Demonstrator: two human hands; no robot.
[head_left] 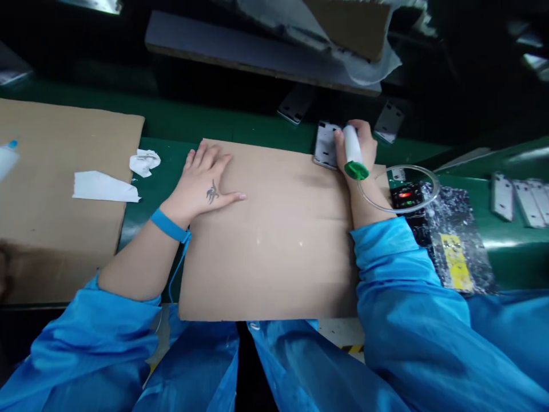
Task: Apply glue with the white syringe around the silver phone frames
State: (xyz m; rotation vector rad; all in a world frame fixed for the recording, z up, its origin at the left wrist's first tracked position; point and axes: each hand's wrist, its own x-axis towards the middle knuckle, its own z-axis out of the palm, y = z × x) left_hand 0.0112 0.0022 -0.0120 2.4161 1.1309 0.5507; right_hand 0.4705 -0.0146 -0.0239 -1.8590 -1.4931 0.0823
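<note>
My left hand [201,184] lies flat with fingers spread on the left edge of a brown cardboard sheet [266,240]. A blue wrist strap [169,225] with a thin cord circles that wrist. At the sheet's far right corner, my right hand [367,146] is closed around a white dispensing syringe [352,146]. Its green end cap [357,170] points toward me, and a clear tube [433,194] loops away from it. The syringe tip is hidden. Beside the fingers sits a silver phone-shaped part [326,144]; whether the fingers touch it I cannot tell.
A dispenser controller [454,229] with a red display stands to the right. Several metal phone-shaped parts [501,196] lie beyond it, others [389,122] at the back. A shelf board [257,51] overhangs the green bench. Left are another cardboard sheet [55,229] and crumpled tissue [144,162].
</note>
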